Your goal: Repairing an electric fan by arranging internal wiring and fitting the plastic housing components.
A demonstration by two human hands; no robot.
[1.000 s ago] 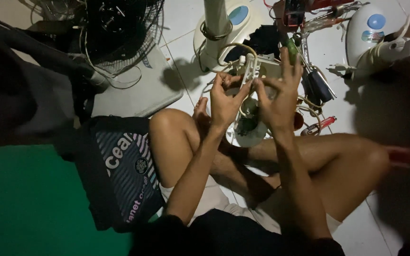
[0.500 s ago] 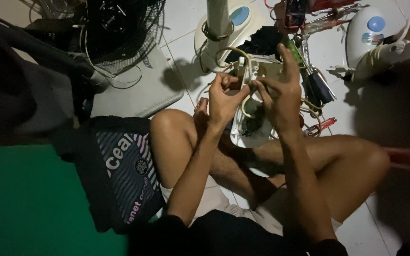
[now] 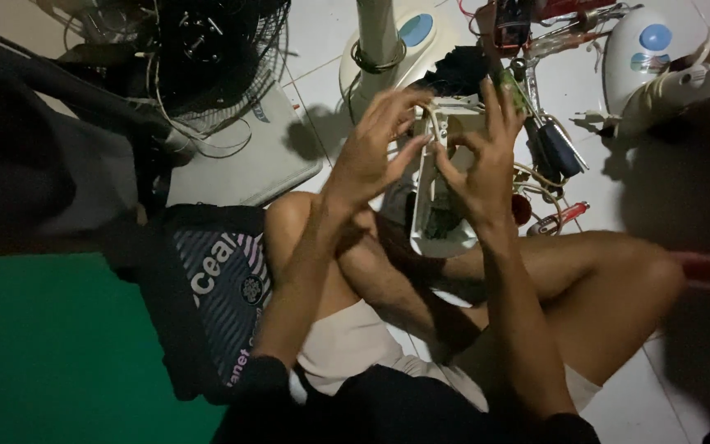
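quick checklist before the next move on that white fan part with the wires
1. Both hands on the work: ok. Left hand and right hand pinch thin wires above the white fan part.
2. Part steady: ok, it rests against the legs.
3. Wire ends visible: cannot tell, fingers and dim light hide them.
4. Tools near: ok, red screwdriver lies on the floor by the right hand.
5. Floor around uncluttered: not ok, fan base and loose parts crowd it.

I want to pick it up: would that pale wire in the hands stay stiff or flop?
Probably floppy: the wire curves in a loop between the left hand and right hand. Likely light, being thin. It might snag on the open casing underneath.
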